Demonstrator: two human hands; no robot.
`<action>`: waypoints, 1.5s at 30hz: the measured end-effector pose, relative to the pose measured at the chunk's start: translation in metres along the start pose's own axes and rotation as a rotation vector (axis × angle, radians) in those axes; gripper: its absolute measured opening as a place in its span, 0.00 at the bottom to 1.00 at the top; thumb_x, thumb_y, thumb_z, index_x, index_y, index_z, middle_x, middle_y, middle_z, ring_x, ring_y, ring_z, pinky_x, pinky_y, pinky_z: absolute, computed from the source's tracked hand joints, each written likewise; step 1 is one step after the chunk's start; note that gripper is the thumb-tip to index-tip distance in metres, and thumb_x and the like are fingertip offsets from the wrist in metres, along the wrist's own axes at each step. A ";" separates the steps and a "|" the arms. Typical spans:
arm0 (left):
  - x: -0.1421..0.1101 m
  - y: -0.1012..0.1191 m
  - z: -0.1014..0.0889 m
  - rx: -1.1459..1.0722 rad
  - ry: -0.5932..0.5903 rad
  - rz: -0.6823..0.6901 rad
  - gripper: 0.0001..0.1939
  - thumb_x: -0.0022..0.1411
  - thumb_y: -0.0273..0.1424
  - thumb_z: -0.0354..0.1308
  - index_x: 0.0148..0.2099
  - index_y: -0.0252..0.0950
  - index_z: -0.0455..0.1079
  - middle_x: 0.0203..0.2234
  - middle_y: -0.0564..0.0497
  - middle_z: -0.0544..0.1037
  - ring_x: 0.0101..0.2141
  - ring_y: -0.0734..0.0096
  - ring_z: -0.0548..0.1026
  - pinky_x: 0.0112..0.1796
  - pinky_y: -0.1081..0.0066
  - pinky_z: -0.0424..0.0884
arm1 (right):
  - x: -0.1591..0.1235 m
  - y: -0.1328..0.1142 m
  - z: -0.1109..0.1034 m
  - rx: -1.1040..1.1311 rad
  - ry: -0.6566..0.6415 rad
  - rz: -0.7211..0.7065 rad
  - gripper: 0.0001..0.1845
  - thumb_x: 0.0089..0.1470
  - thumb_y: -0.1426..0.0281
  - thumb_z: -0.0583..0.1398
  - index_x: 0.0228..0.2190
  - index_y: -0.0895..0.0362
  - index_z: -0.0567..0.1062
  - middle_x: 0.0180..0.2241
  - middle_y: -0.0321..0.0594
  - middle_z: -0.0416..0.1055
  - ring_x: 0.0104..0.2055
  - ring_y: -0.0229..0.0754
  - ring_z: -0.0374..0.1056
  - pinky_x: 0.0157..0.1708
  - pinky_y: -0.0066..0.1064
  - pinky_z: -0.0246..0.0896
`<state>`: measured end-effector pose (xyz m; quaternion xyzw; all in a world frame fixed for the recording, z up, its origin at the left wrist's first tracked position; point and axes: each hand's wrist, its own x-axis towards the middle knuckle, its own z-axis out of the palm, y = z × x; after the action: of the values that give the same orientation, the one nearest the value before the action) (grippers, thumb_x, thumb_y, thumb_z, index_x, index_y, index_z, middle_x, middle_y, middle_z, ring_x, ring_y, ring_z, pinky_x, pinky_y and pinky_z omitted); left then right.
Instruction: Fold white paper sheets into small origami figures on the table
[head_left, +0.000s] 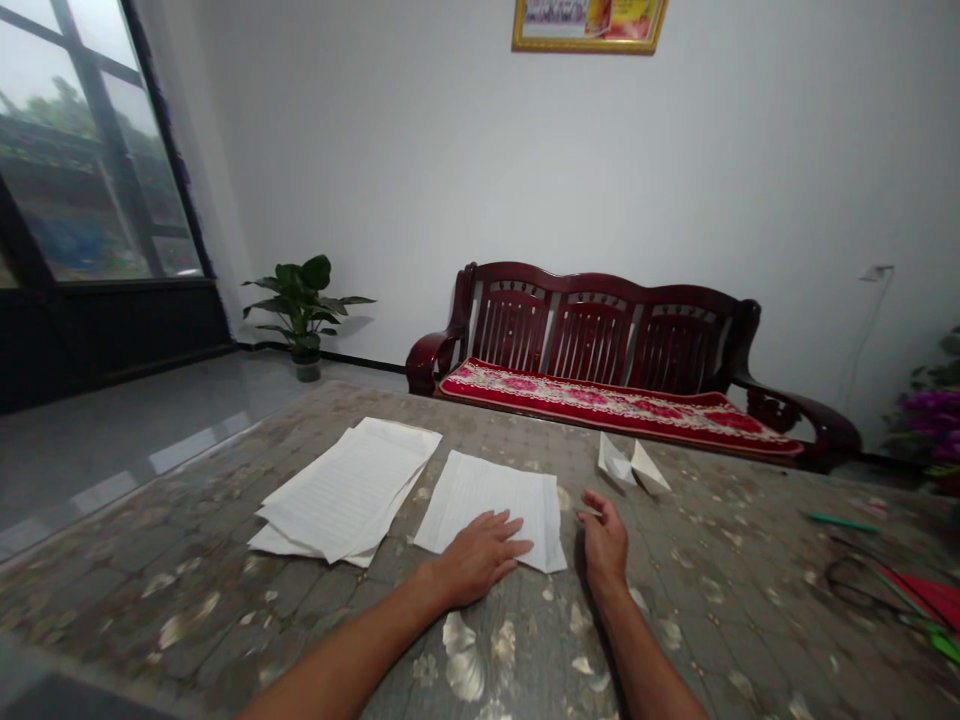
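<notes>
A creased sheet of white paper (487, 490) lies on the patterned tablecloth in front of me, its right edge folded or bent. My left hand (486, 555) rests flat on the lower part of this sheet, fingers spread. Just right of the sheet, apart from it, is my right hand (606, 540), with loosely bent fingers and nothing visible in them. Beyond that hand stands a folded white paper shape (615, 464) with pointed tips, beside a cream-coloured one (648, 468). To the left is a stack of lined paper sheets (345, 490), spread unevenly.
On the right of the table (720, 620) lie a green pen-like stick (844, 522), a thin dark looped object (847, 585), a red item (930, 596) and a bright green item (942, 640). Behind the table stand a wooden bench (592, 335) and a potted plant (300, 305).
</notes>
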<state>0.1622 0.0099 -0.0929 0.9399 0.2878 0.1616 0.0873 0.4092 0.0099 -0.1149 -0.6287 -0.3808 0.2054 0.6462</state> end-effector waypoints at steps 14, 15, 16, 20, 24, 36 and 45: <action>0.014 0.011 0.011 0.025 -0.042 -0.114 0.20 0.71 0.38 0.46 0.63 0.57 0.61 0.65 0.52 0.60 0.65 0.52 0.55 0.61 0.43 0.49 | 0.008 0.007 -0.010 -0.392 -0.399 -0.466 0.34 0.40 0.80 0.52 0.51 0.55 0.75 0.57 0.46 0.65 0.59 0.46 0.60 0.59 0.42 0.57; 0.016 0.014 0.013 0.022 -0.047 -0.132 0.20 0.71 0.38 0.46 0.63 0.57 0.61 0.65 0.52 0.60 0.65 0.52 0.55 0.61 0.43 0.49 | 0.009 0.003 -0.012 -0.481 -0.439 -0.546 0.34 0.42 0.80 0.52 0.52 0.54 0.74 0.59 0.45 0.63 0.61 0.47 0.59 0.60 0.44 0.54; 0.018 0.018 0.014 0.019 -0.045 -0.151 0.20 0.71 0.39 0.46 0.63 0.58 0.61 0.65 0.52 0.60 0.65 0.52 0.55 0.61 0.43 0.49 | 0.010 0.000 -0.015 -0.569 -0.487 -0.627 0.33 0.44 0.81 0.53 0.52 0.52 0.74 0.60 0.45 0.63 0.62 0.48 0.57 0.61 0.46 0.53; 0.027 0.034 0.019 -0.025 -0.041 -0.222 0.20 0.71 0.38 0.45 0.62 0.55 0.63 0.65 0.52 0.61 0.65 0.52 0.54 0.62 0.44 0.49 | 0.017 -0.011 -0.029 -0.779 -0.720 -0.845 0.30 0.50 0.80 0.53 0.50 0.46 0.76 0.58 0.38 0.67 0.64 0.49 0.55 0.60 0.50 0.54; 0.030 0.029 0.000 -0.144 -0.202 -0.127 0.33 0.66 0.44 0.53 0.69 0.50 0.49 0.68 0.47 0.50 0.67 0.52 0.49 0.63 0.47 0.47 | 0.027 -0.003 -0.048 -0.695 -0.836 -0.888 0.25 0.55 0.75 0.53 0.51 0.49 0.75 0.53 0.40 0.72 0.62 0.49 0.60 0.57 0.48 0.60; -0.021 -0.051 -0.033 0.008 -0.264 -0.257 0.34 0.68 0.53 0.40 0.70 0.45 0.46 0.70 0.44 0.42 0.68 0.54 0.39 0.64 0.48 0.37 | 0.032 0.013 -0.062 -0.612 -0.827 -0.721 0.20 0.60 0.66 0.53 0.52 0.47 0.75 0.56 0.42 0.69 0.59 0.48 0.64 0.58 0.49 0.59; -0.031 -0.072 -0.059 -0.360 -0.361 -0.147 0.36 0.66 0.56 0.42 0.71 0.46 0.46 0.69 0.50 0.49 0.68 0.54 0.40 0.65 0.50 0.33 | 0.034 0.018 -0.065 -0.568 -0.829 -0.676 0.20 0.62 0.59 0.53 0.52 0.48 0.75 0.56 0.43 0.69 0.60 0.48 0.63 0.59 0.49 0.58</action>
<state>0.0807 0.0553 -0.0644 0.8994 0.3018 0.0332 0.3146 0.4836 -0.0052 -0.1188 -0.4884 -0.8195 0.1067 0.2802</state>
